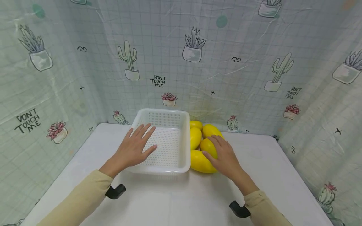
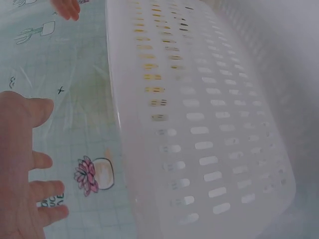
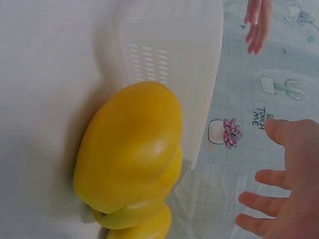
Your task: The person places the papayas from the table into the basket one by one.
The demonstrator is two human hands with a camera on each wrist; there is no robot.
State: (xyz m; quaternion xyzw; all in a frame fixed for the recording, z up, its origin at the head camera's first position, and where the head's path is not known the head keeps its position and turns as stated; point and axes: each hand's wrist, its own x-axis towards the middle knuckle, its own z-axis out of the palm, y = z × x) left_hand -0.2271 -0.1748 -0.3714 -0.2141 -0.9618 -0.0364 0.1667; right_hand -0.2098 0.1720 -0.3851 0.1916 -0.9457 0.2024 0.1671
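Note:
A white perforated plastic basket [image 1: 169, 150] stands on the table with nothing inside it. My left hand [image 1: 133, 149] is held above the basket's left side, fingers spread and straight, holding nothing. Beside the basket's right wall lie several smooth yellow fruits, mango-like in shape, the nearest a large yellow fruit [image 1: 202, 161]. Over this group hovers my right hand [image 1: 224, 157], fingers loosely extended and overlapping the fruits in the head view. From the right wrist, that hand [image 3: 299, 184] shows apart from the big yellow fruit [image 3: 132, 144], with thumb and fingers spread.
The table [image 1: 175, 201] has a white top. Behind and on both sides hangs a curtain [image 1: 169, 62] printed with cacti and lettering. Black curved pieces [image 1: 115, 191] stick out by each sleeve cuff.

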